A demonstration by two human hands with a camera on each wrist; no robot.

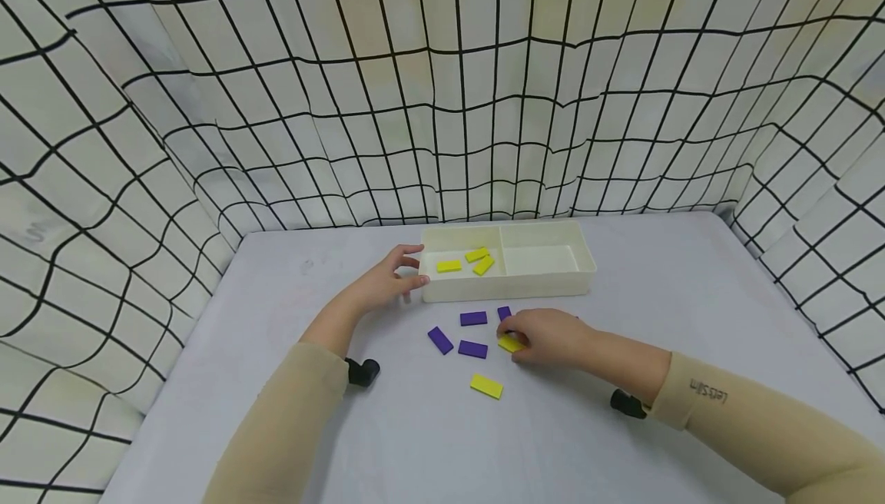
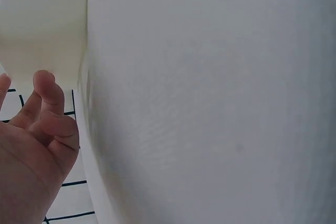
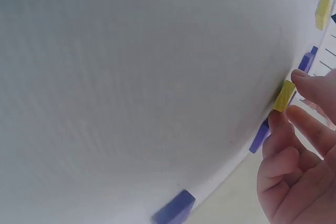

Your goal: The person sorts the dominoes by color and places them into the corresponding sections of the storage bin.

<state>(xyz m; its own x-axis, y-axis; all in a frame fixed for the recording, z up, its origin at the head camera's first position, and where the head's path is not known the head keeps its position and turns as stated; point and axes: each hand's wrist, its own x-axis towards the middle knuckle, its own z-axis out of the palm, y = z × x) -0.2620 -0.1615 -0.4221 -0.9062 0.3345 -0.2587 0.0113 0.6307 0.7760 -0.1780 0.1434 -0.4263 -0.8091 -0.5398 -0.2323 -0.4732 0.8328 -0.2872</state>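
My right hand (image 1: 556, 337) pinches a small yellow block (image 3: 284, 96) between thumb and fingertips, low over the white table. Partly behind that hand lies a purple block (image 1: 504, 312). My left hand (image 1: 392, 280) is at the left end of a white two-compartment box (image 1: 512, 287), its fingertips and thumb right at the end wall. In the left wrist view the fingers (image 2: 48, 90) bend loosely beside the box wall. Inside the left compartment lie three yellow blocks (image 1: 449, 266); the right compartment (image 1: 542, 258) shows only its bare floor.
Several purple blocks (image 1: 473, 349) lie on the table (image 1: 387, 442) in front of the box. Nearer to me is a loose yellow block (image 1: 487, 386). White walls with a black grid (image 1: 477, 89) rise behind the table and on both sides.
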